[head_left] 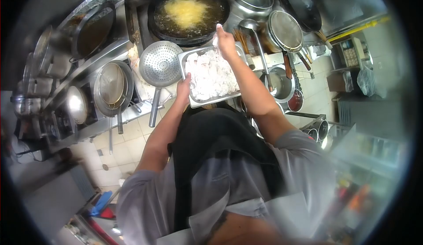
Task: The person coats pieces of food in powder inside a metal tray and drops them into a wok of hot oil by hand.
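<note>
Kitchen stove (90, 54) at ten; yellow batch (185, 10) already bubbling in wok (189, 38), twelve; tray (216, 100) below, left grip (183, 89) on rim; heaped floury pieces (209, 77) left; pale piece (215, 40) pinched in right grip (225, 43).

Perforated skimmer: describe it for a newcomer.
Find the big black wok of bubbling oil at the top. The perforated skimmer is just below it, left of the metal tray of white pieces, handle pointing down. Unlike the mesh strainer farther left, its bowl is metal with round holes.
</note>
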The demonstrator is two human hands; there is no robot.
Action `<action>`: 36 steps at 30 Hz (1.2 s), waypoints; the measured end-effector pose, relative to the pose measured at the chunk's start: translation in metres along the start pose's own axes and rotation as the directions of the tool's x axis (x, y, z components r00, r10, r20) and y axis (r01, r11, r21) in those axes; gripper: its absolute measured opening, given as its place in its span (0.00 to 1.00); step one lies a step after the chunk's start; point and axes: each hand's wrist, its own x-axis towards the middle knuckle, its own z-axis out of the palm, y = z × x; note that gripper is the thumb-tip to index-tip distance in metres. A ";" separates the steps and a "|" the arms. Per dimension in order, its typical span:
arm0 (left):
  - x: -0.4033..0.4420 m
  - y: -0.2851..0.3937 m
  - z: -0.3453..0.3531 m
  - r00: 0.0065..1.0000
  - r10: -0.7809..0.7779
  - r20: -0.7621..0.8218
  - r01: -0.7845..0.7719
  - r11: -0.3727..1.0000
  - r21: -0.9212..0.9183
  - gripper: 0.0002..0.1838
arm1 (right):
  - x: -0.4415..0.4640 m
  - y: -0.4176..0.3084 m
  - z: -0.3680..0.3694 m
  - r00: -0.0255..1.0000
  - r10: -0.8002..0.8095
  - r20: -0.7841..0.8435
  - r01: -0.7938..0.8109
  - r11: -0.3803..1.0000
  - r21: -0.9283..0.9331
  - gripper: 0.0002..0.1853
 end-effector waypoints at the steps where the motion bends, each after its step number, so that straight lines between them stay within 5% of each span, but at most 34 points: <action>1: -0.001 0.000 0.000 1.000 0.000 -0.001 0.000 1.000 -0.006 0.28 | -0.004 -0.011 -0.001 0.989 0.122 0.085 -0.132 0.984 0.122 0.29; 5: 0.003 -0.003 -0.003 0.999 0.036 -0.005 -0.035 0.999 0.032 0.28 | -0.008 -0.037 -0.010 0.886 0.337 0.318 -0.425 0.866 0.265 0.24; 8: 0.017 -0.016 -0.011 0.999 0.043 0.006 -0.043 0.998 0.035 0.28 | -0.024 -0.067 -0.018 0.883 0.165 0.440 -0.187 0.982 0.008 0.13; 11: 0.021 -0.017 -0.013 0.999 0.028 0.017 -0.029 0.999 0.033 0.28 | -0.016 -0.061 -0.019 0.907 0.081 0.412 -0.063 0.996 -0.056 0.12; 15: 0.013 -0.010 -0.008 0.999 0.031 0.018 -0.031 0.999 0.024 0.28 | -0.009 -0.058 -0.019 0.909 0.025 0.417 -0.008 0.999 -0.043 0.12; 17: 0.004 -0.003 -0.003 0.999 0.036 0.002 -0.036 0.998 0.050 0.27 | -0.018 -0.073 -0.016 0.935 0.076 0.346 -0.011 0.982 -0.187 0.12; 24: 0.003 0.000 -0.002 0.999 0.034 -0.008 -0.033 0.998 0.056 0.26 | 0.020 -0.059 -0.025 0.906 -0.030 0.422 0.068 0.995 -0.075 0.15; 26: 0.007 -0.003 -0.005 1.000 0.030 -0.007 -0.029 0.998 0.054 0.26 | 0.051 -0.061 -0.028 0.928 -0.199 0.314 0.313 0.875 -0.370 0.16; 28: 0.007 -0.004 -0.006 1.000 0.023 -0.004 -0.022 0.998 0.054 0.26 | 0.077 -0.068 -0.025 0.897 -0.350 0.269 0.435 0.600 -0.671 0.17; 36: 0.023 -0.023 -0.017 0.999 0.033 -0.017 -0.031 0.996 0.085 0.28 | 0.198 -0.022 -0.010 0.951 -0.192 0.243 0.282 0.213 -0.936 0.19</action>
